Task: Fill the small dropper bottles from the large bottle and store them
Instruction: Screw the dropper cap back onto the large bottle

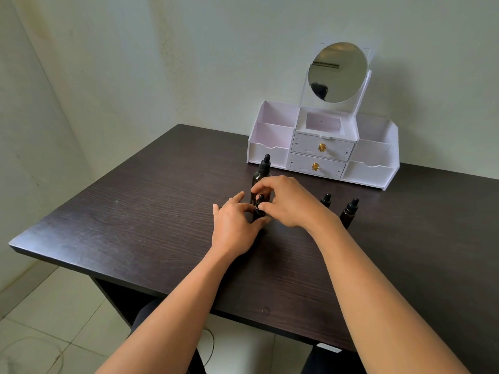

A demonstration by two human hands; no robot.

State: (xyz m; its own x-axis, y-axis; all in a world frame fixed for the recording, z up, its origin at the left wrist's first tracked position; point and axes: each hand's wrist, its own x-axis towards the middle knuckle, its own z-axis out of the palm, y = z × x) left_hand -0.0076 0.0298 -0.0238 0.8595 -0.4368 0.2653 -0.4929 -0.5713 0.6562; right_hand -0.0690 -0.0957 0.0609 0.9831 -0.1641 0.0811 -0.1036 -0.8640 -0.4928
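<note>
Forearms reach in from the bottom edge over the dark table (135, 211), and both hands meet near its middle.

Head view: the left hand (235, 225) grasps the body of a small dropper bottle (258, 211), thumb and fingers curled round it with the index finger stretched out along the table. The right hand (286, 203) comes down from above and pinches the bottle's black cap between its fingertips. Whether the cap is screwed tight or loose cannot be told, since the fingers cover the neck. The large bottle (260, 176) stands upright just behind, so close that the right hand's fingers nearly touch its side. Two more small bottles (349, 211) stand capped just beside the right wrist. The white organiser (266, 152), with its mirror (337, 71) and shut drawers, sits at the far edge, its open compartments holding nothing that can be seen.

My worry is crowding. A twist of the cap with the fingers splayed could knock the tall, narrow large bottle over, and if its dropper top is loose, the liquid would run across the table. A swing of the right forearm could topple the two bottles by the wrist. A weak hold by the left hand would let the small bottle spin or tip under the twisting.
</note>
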